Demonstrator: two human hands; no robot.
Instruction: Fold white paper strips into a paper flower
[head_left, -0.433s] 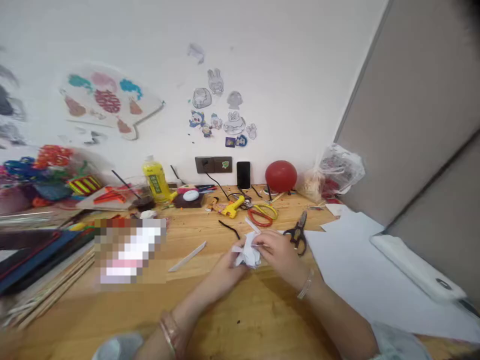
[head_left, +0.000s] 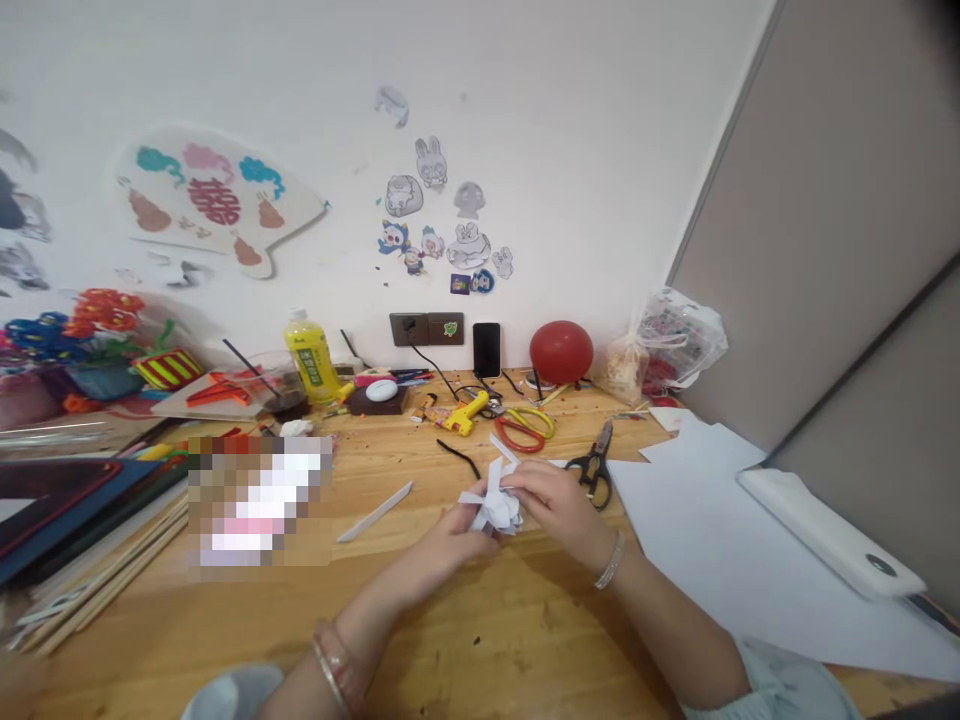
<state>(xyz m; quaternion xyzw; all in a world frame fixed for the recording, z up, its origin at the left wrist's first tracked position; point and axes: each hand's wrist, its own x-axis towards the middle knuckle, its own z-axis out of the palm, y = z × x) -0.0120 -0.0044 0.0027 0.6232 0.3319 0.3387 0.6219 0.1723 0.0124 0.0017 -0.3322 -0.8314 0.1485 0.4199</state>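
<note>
A bundle of white folded paper strips is held between both hands above the wooden table. My left hand closes round its left side. On the right, the fingers of my right hand pinch the upper part of the same paper. One loose white strip lies on the table to the left of my hands. Black-handled scissors rest just beyond my right hand, and a black fuzzy stem lies behind the paper.
Large white sheets cover the right side. Along the wall stand a yellow bottle, a phone and a red balloon. A yellow glue gun and red-and-yellow-handled scissors lie before them. Wooden sticks are at left.
The strips in my hands have shifted slightly, with the left one poking out a little further left. Both hands stay in nearly the same place.
</note>
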